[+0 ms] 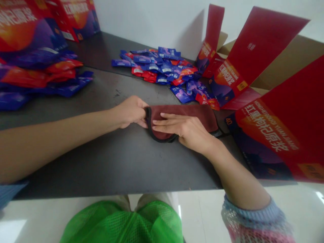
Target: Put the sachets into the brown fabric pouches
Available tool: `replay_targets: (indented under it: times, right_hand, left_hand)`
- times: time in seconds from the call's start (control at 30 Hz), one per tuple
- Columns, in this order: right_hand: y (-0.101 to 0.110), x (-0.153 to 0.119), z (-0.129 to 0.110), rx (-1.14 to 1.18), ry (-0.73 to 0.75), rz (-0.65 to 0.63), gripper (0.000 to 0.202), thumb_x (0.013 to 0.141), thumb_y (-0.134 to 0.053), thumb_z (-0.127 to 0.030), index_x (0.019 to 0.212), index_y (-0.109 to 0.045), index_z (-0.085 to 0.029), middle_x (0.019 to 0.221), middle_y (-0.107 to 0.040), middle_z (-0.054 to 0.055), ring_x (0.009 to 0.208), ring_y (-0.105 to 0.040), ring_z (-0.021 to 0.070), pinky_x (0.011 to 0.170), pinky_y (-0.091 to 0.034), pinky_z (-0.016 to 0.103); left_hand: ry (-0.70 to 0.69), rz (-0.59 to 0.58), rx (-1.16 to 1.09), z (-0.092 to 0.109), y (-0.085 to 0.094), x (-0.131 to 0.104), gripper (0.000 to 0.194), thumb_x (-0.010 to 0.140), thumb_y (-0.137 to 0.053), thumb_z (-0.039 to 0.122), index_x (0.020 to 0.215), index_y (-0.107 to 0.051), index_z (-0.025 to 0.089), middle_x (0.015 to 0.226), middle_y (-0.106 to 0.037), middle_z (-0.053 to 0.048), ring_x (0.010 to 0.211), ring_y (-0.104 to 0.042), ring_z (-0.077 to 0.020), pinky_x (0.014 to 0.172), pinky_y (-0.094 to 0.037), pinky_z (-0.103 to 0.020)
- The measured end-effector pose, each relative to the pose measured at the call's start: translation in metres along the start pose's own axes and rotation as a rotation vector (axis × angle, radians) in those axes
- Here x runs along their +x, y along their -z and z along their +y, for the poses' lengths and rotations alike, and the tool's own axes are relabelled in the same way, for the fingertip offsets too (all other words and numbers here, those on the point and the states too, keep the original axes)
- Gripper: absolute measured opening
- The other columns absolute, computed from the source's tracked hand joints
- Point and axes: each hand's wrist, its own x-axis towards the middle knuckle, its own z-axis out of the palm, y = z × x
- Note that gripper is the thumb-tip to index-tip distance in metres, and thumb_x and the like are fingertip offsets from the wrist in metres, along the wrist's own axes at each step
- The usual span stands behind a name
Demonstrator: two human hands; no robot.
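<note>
A brown cloth (188, 109) with black edging lies folded on the dark grey table, in the middle of the head view. My left hand (134, 111) is closed on the cloth's left edge, with the fingertips partly hidden behind the fold. Flat across the top of the cloth rests my right hand (186, 128), its fingers stretched out to the left and pressing on the fabric. The cloth's right end reaches close to the red boxes.
A heap of blue and red sachets (162, 67) lies behind the cloth. Open red boxes (273, 135) stand along the right. More sachets (43, 74) and red boxes (81, 17) are at the left. The table's front edge (113, 194) runs below my arms.
</note>
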Motion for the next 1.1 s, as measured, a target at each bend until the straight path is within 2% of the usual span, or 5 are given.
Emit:
replay_targets:
  times: [0.23, 0.33, 0.63, 0.9, 1.1]
  right_hand:
    - [0.023, -0.009, 0.010, -0.349, -0.710, -0.066, 0.046, 0.089, -0.058, -0.007, 0.120, -0.079, -0.035, 0.128, -0.075, 0.004, 0.122, -0.069, 0.0367, 0.096, -0.059, 0.054]
    - [0.020, -0.010, 0.020, -0.412, -0.812, -0.001, 0.035, 0.091, -0.062, -0.017, 0.114, -0.082, -0.034, 0.118, -0.079, 0.009, 0.106, -0.075, 0.0363, 0.090, -0.061, 0.052]
    - [0.011, -0.010, 0.017, -0.076, -0.428, 0.457, 0.077, 0.074, -0.040, 0.005, 0.139, -0.066, -0.027, 0.144, -0.066, -0.003, 0.137, -0.059, 0.0211, 0.113, -0.050, 0.040]
    - [-0.008, 0.003, 0.001, 0.043, 0.006, 0.102, 0.078, 0.075, -0.038, 0.006, 0.146, -0.060, -0.019, 0.153, -0.057, 0.005, 0.144, -0.051, 0.0164, 0.119, -0.043, 0.036]
    - [-0.002, 0.001, 0.012, -0.059, -0.034, 0.048, 0.074, 0.074, -0.042, 0.009, 0.139, -0.066, -0.017, 0.148, -0.062, 0.004, 0.144, -0.052, 0.0202, 0.117, -0.046, 0.037]
  left_hand:
    - [0.031, -0.044, 0.007, 0.002, 0.008, 0.007, 0.023, 0.068, -0.075, 0.011, 0.090, -0.082, 0.012, 0.075, -0.078, -0.009, 0.075, -0.077, -0.0258, 0.072, -0.064, -0.034]
    - [0.043, -0.019, 0.030, 0.002, 0.008, 0.005, 0.028, 0.067, -0.077, 0.012, 0.094, -0.082, 0.012, 0.076, -0.078, -0.011, 0.077, -0.077, -0.0282, 0.073, -0.064, -0.037]
    - [0.171, -0.027, 0.056, 0.014, 0.010, 0.001, 0.026, 0.068, -0.070, 0.009, 0.093, -0.077, 0.011, 0.072, -0.077, -0.012, 0.070, -0.076, -0.0275, 0.075, -0.062, -0.039]
    - [0.139, -0.109, 0.024, 0.010, 0.014, 0.003, 0.031, 0.076, -0.050, -0.004, 0.093, -0.074, 0.005, 0.064, -0.075, -0.008, 0.060, -0.070, -0.0151, 0.074, -0.059, -0.029]
    - [0.148, -0.117, 0.001, 0.010, 0.017, 0.005, 0.017, 0.083, -0.062, 0.005, 0.095, -0.075, 0.006, 0.072, -0.077, -0.009, 0.065, -0.073, -0.0163, 0.076, -0.061, -0.030]
